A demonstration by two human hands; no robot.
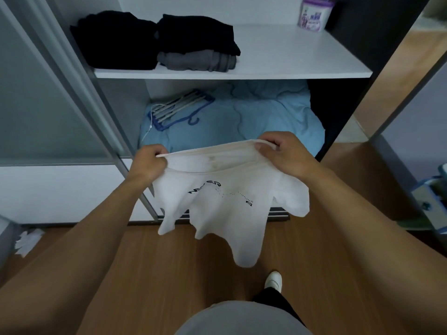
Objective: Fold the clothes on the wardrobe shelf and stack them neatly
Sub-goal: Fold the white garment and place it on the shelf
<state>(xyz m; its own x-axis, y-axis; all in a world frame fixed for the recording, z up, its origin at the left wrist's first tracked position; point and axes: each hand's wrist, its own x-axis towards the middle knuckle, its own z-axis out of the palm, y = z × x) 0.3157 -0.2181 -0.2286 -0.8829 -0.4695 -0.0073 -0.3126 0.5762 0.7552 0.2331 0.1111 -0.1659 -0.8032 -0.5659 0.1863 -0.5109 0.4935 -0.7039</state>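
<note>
A white T-shirt (225,201) with black print hangs in the air in front of the wardrobe. My left hand (148,163) grips its upper edge on the left, and my right hand (285,153) pinches the same edge on the right. The cloth droops below both hands over the wooden floor. On the white wardrobe shelf (278,56) lie a folded black garment (116,41) at the left and, beside it, a black folded piece (196,32) stacked on a grey one (196,60).
A purple-lidded tub (314,14) stands at the shelf's back right. Below the shelf, a blue quilt (254,117) carries a bundle of hangers (176,110). A sliding door frame (79,81) runs at the left. Crumpled white paper (27,241) lies on the floor.
</note>
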